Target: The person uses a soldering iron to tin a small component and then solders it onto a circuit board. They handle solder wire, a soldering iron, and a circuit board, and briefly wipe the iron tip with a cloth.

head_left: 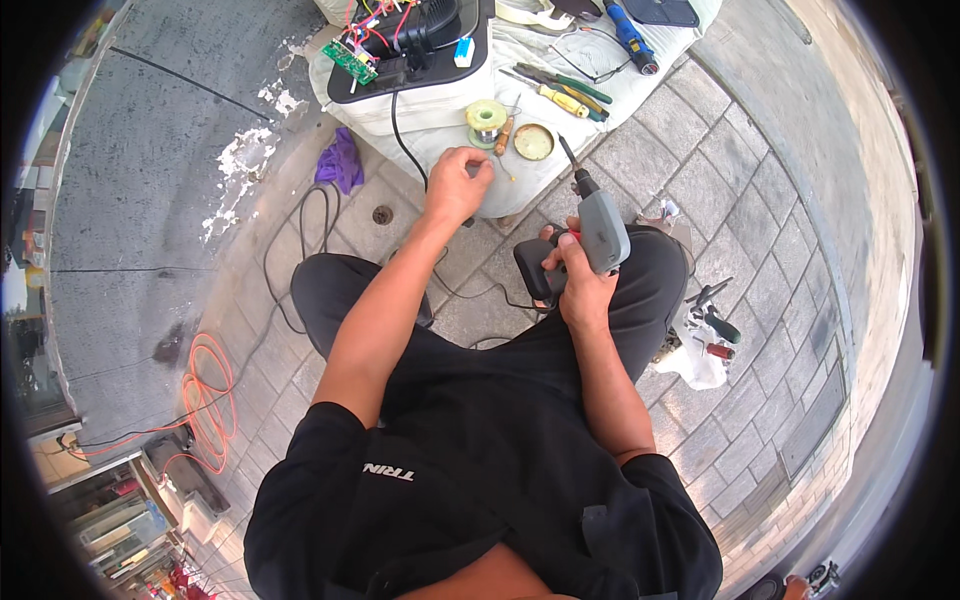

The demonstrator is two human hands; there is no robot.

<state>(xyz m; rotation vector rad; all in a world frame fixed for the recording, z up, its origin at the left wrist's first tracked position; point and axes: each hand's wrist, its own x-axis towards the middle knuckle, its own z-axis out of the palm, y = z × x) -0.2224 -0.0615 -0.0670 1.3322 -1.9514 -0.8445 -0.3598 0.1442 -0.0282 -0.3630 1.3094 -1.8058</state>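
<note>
My right hand (580, 275) grips a grey and black soldering gun (602, 230), its dark tip pointing up toward the padded white surface. My left hand (460, 182) is closed just left of a solder spool (485, 120); whatever its fingers hold is too hidden to make out. A wooden-handled pick (503, 138) and a round open tin (533, 142) lie beside the spool. Farther back, an opened appliance (457, 85) has a green circuit board (348, 62) and loose wires on it, with a black cord hanging down toward my left hand.
Pliers (585, 90), yellow screwdrivers (560, 100), glasses (585, 70) and a blue tool (630, 38) share the padded surface (650, 100). A purple cloth (340, 160), cords and an orange cable coil (208, 395) lie on the paving at left; more tools (720, 350) lie on white plastic at right.
</note>
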